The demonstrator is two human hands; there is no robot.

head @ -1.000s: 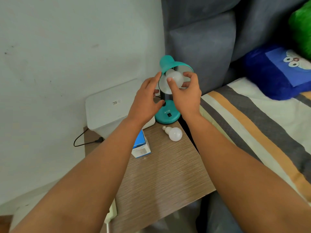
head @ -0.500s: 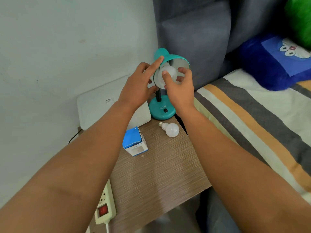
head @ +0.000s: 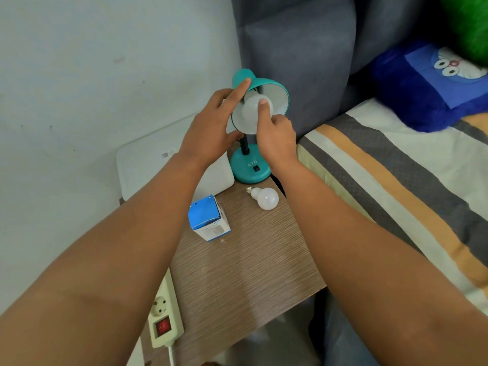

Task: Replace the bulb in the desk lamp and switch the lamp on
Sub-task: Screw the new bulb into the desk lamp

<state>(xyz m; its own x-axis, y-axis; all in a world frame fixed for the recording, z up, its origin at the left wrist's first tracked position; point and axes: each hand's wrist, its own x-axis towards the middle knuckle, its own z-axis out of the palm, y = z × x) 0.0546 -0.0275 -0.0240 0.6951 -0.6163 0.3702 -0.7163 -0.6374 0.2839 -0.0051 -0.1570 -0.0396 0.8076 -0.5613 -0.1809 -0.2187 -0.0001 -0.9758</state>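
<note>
A teal desk lamp [head: 250,169] stands at the far end of a wooden bedside table [head: 245,270], its shade [head: 277,92] tilted toward me. A white bulb [head: 252,107] sits inside the shade. My right hand [head: 276,136] grips that bulb from below, thumb pressed on its dome. My left hand [head: 211,128] holds the shade from the left, index finger laid along its top. A second white bulb [head: 265,198] lies loose on the table in front of the lamp base. The black rocker switch [head: 256,169] is on the base.
A blue and white bulb box [head: 208,219] stands mid-table. A white device [head: 148,165] sits at the back left against the wall. A power strip [head: 163,317] with a red switch hangs at the table's left edge. A striped bed [head: 396,186] borders the right side.
The view has tilted down and drawn closer. My left hand has slid higher on the shade, and my right hand's fingers have shifted around the bulb in the shade.
</note>
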